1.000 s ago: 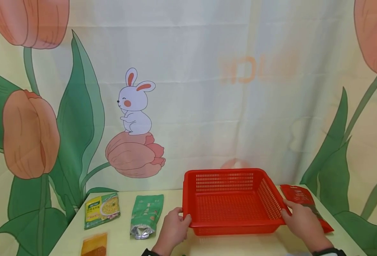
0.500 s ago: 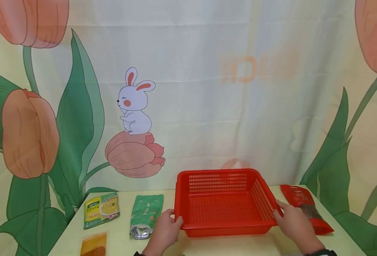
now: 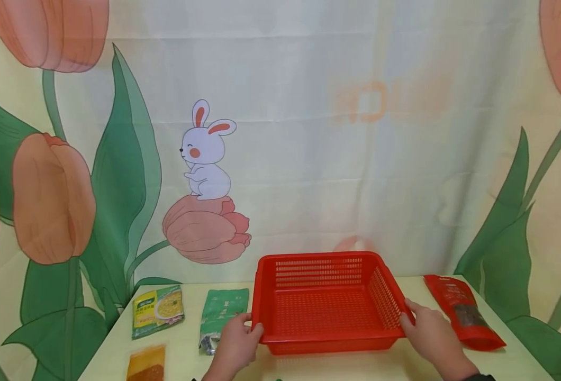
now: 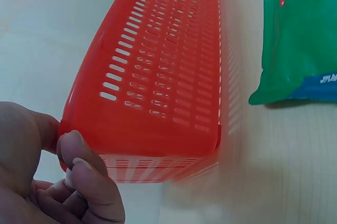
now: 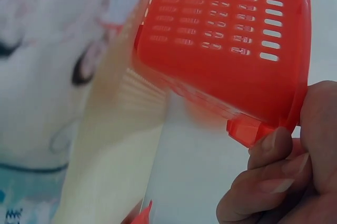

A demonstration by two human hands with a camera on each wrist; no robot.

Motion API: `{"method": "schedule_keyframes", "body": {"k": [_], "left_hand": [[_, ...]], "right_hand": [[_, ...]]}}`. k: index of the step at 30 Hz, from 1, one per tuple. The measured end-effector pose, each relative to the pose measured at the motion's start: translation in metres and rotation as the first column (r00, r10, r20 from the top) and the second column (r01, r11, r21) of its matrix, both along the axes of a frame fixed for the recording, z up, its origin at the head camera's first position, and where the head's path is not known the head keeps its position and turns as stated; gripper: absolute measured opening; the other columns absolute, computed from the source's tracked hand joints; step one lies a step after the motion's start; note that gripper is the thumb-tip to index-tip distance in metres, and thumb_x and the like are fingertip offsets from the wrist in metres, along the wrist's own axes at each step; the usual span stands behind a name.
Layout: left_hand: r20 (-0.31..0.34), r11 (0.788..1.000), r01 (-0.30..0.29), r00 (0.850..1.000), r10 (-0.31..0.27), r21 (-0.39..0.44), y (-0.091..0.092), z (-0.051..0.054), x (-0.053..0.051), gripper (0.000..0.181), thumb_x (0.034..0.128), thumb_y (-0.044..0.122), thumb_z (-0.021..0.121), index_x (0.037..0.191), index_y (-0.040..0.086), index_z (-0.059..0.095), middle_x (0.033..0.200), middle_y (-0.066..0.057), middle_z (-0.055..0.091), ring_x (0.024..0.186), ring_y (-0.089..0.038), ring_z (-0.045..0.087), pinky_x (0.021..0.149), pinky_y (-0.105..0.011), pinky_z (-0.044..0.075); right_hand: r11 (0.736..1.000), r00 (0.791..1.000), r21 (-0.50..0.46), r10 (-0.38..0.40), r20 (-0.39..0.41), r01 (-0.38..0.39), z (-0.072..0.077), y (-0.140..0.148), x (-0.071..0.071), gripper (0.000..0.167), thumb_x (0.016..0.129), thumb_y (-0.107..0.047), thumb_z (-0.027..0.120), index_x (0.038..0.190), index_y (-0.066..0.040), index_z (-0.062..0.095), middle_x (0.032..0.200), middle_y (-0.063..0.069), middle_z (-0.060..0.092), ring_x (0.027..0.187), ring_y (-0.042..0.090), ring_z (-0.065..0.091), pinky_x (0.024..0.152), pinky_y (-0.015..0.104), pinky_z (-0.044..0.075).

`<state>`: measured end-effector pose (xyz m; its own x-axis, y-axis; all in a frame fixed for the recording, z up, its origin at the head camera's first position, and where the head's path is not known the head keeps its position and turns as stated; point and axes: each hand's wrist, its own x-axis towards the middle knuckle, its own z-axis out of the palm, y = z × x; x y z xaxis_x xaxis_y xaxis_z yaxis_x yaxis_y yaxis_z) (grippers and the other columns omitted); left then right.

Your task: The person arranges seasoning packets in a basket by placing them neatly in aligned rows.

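Observation:
A red plastic basket (image 3: 328, 345) with slotted walls is at the middle of the table in the head view, its inside bare. My left hand (image 3: 235, 341) grips its near left corner by the rim, fingers curled under. On the near right corner my right hand (image 3: 430, 336) pinches the rim between thumb and fingers. Both wrist views show the basket's slotted end walls (image 4: 142, 76) close to the tabletop; whether its base touches, I cannot tell. Behind my left hand lies a green pouch (image 3: 225, 307), partly covered. To the right of my right hand lies a red pouch (image 3: 461, 312).
A green and yellow food packet (image 3: 158, 311) lies at the table's back left. Nearer is a small packet with yellow-brown contents (image 3: 146, 364), cut off by the view's bottom edge. A printed curtain (image 3: 299, 159) hangs behind the pale table (image 3: 190, 365).
Both hands have moved left with the basket. My left hand now covers more of the green pouch, and more of the red pouch shows. The head view has turned slightly left.

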<state>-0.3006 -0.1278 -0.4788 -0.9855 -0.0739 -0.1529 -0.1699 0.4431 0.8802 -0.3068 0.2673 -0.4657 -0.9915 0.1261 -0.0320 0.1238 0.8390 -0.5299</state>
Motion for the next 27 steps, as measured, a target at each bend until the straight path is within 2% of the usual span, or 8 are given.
{"method": "schedule_keyframes", "body": {"k": [6,12,21,27], "left_hand": [[-0.012,0.999,-0.025,1.000,0.025,-0.021,0.0011,0.0018,-0.0010,0.055,0.0987,0.022,0.059,0.145,-0.005,0.048,0.084,-0.007,0.069,0.055,-0.018,0.055,0.054,-0.025,0.051],[-0.014,0.999,-0.036,0.999,0.036,-0.034,-0.0013,0.0001,-0.0002,0.053,0.0992,0.020,0.058,0.144,-0.006,0.049,0.082,-0.006,0.069,0.054,-0.018,0.054,0.054,-0.026,0.051],[-0.026,0.998,-0.040,0.999,0.038,-0.049,-0.0023,-0.0017,-0.0024,0.053,0.0994,0.019,0.057,0.144,-0.009,0.049,0.091,-0.007,0.071,0.070,-0.018,0.059,0.060,-0.026,0.049],[-0.043,0.997,-0.046,0.998,0.044,-0.062,0.0004,-0.0032,-0.0033,0.053,0.0995,0.020,0.058,0.144,-0.008,0.049,0.096,-0.009,0.072,0.073,-0.018,0.060,0.063,-0.026,0.052]], "right_hand": [[0.999,0.999,0.032,0.021,-0.027,-0.020,0.0037,-0.0024,0.0002,0.060,0.102,-0.024,0.056,0.151,0.008,0.041,0.064,0.004,0.056,0.052,0.019,0.050,0.051,0.025,0.042],[0.999,1.000,0.038,0.018,-0.015,-0.018,0.0005,-0.0069,0.0022,0.059,0.102,-0.024,0.056,0.150,0.008,0.043,0.065,0.005,0.055,0.052,0.018,0.049,0.050,0.026,0.042],[1.000,1.000,0.021,0.004,0.001,-0.004,-0.0006,-0.0090,0.0040,0.059,0.102,-0.025,0.056,0.150,0.007,0.042,0.067,0.005,0.057,0.053,0.018,0.050,0.051,0.025,0.043],[1.000,1.000,0.015,0.001,-0.010,-0.001,0.0001,-0.0081,0.0047,0.060,0.102,-0.025,0.057,0.151,0.006,0.042,0.067,0.005,0.058,0.053,0.019,0.050,0.052,0.025,0.044]]}}
